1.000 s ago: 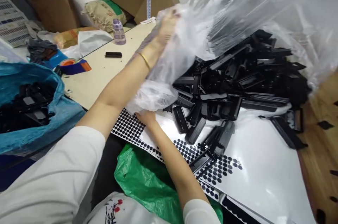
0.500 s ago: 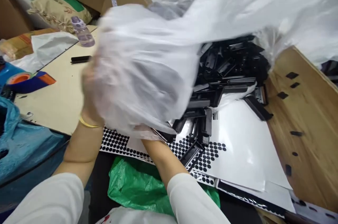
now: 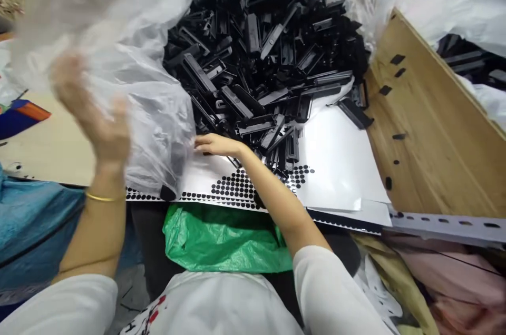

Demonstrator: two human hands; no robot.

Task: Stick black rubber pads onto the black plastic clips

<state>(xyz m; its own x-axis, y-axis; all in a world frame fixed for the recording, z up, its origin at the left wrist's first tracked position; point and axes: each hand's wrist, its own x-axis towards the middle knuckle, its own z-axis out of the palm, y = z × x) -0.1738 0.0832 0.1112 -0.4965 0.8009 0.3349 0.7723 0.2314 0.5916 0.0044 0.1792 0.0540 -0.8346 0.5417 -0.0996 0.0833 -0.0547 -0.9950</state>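
Note:
My left hand (image 3: 97, 114) is raised against the near side of a translucent plastic bag (image 3: 154, 129), thumb apart from the other fingers, which are blurred by motion. The bag's mouth gapes over a large heap of black plastic parts (image 3: 253, 61), long and narrow with hollow frames. Low at the front of the heap, my right hand (image 3: 215, 144) reaches left with fingers stretched out beside the bag's edge. Its fingertips are partly hidden, and I see nothing held in it. Underneath lie white sheets with black round stickers (image 3: 237, 187).
A wooden board (image 3: 438, 129) stands upright on the right, with more black parts (image 3: 470, 61) in plastic beyond it. A green plastic bag (image 3: 225, 240) hangs below the table edge. Blue sheeting (image 3: 35, 229) and a blue-orange tape roll (image 3: 27, 116) are at left.
The plastic bag has swung left and back, uncovering much more of the heap. My left hand moved left with it, and my right hand came out from behind the plastic. The view has shifted.

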